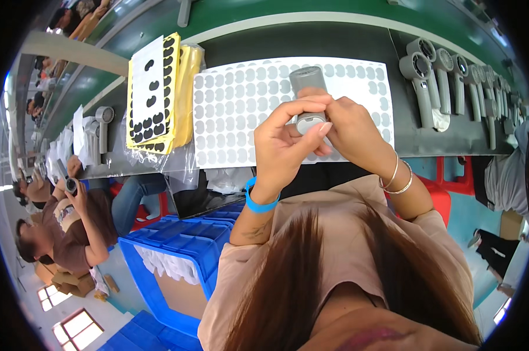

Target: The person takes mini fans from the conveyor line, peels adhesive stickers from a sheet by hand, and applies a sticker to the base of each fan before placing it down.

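Both my hands are closed around a grey handheld fan point(307, 79), held above the table with the end of its handle towards me. My left hand point(282, 137) wraps its near end, with the thumb across the front. From the other side my right hand point(358, 128) grips it, fingertips meeting my left fingers. Much of the fan's middle is hidden behind the fingers. Under it lies a large white sheet point(229, 120) with rows of grey, round, notched stickers; some spots at its upper right are bare.
Left of the sheet is a stack of yellow-backed sheets point(182, 93) with black stickers, partly in clear plastic. Several grey fans point(422, 88) stand along the right. A blue crate point(159, 257) is at my lower left, near a seated co-worker point(71, 228) holding a fan.
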